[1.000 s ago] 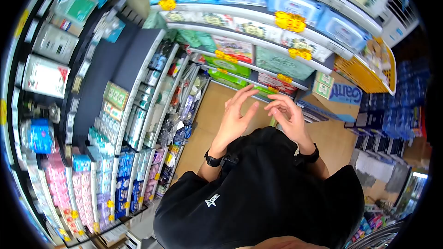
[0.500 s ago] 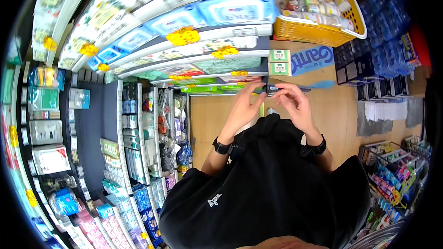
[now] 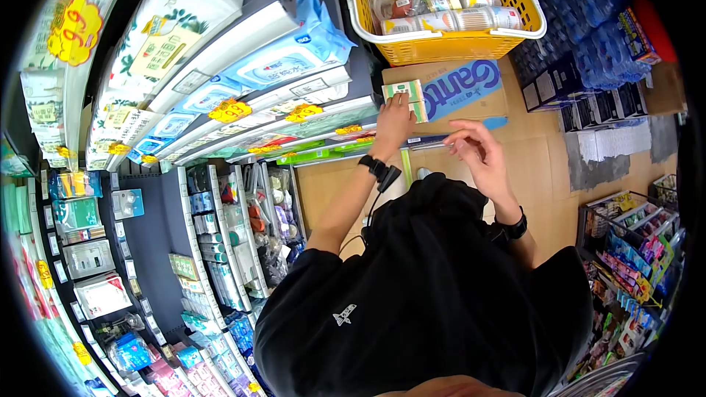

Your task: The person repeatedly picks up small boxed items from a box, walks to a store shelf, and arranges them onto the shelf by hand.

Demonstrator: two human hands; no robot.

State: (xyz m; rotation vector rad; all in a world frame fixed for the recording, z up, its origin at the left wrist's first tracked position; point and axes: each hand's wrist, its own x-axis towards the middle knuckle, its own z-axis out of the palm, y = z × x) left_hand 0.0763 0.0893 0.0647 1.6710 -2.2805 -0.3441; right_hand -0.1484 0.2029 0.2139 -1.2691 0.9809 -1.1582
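Landmark: brown carton with blue printed panel (image 3: 465, 88).

Far left of the carton: goods shelving (image 3: 187, 213), small packs in rows. Nearer its left: shelf with blue wet-wipe packs (image 3: 312, 33), yellow price tags (image 3: 228, 110) along the edges.

At the carton's left end: two green-and-cream packs (image 3: 413, 90), the left hand (image 3: 397, 126) on them. Its fingers lie close together over the packs; thumb hidden, so cannot tell whether they pinch or only rest.

Just behind the carton: yellow basket (image 3: 445, 45), holding jars and tubs; neither hand touches it.

Just in front of the carton's right part: right hand (image 3: 482, 158), raised and apart from the goods, fingers loosely curled and slightly spread, nothing between them.

Right of the carton: blue-wrapped bottles (image 3: 603, 51); farther right and forward, wire rack (image 3: 632, 250) of bright packets.

Status: left-hand contact with packs made; packs not lifted clear of the carton; right hand unoccupied.
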